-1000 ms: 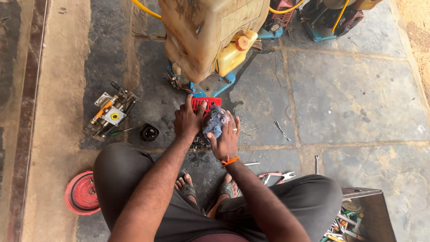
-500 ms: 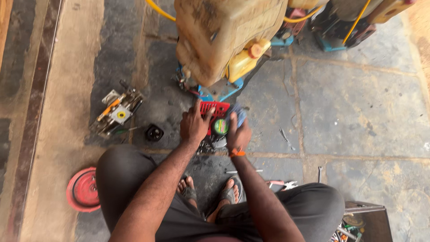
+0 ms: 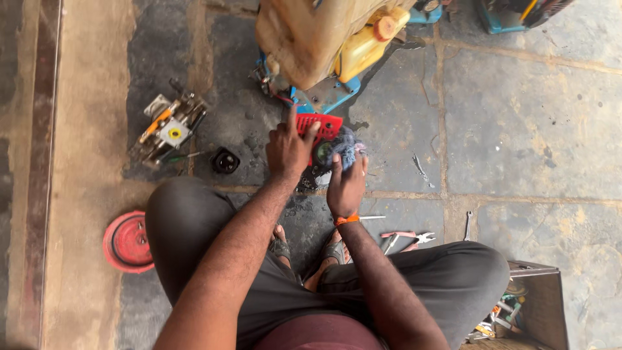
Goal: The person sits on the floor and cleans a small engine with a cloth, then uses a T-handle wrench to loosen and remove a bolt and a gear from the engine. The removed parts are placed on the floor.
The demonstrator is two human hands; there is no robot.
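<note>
Squatting, I reach both forearms out over my knees. My right hand has its grip closed on a bluish rag, pressed against the red part on the floor. My left hand rests spread on that part, forefinger raised, just below the tank.

Floor right of right hand open, only pliers and wrench near knee. Sprayer tank blocks ahead; black cap, metal part clutter left.
</note>
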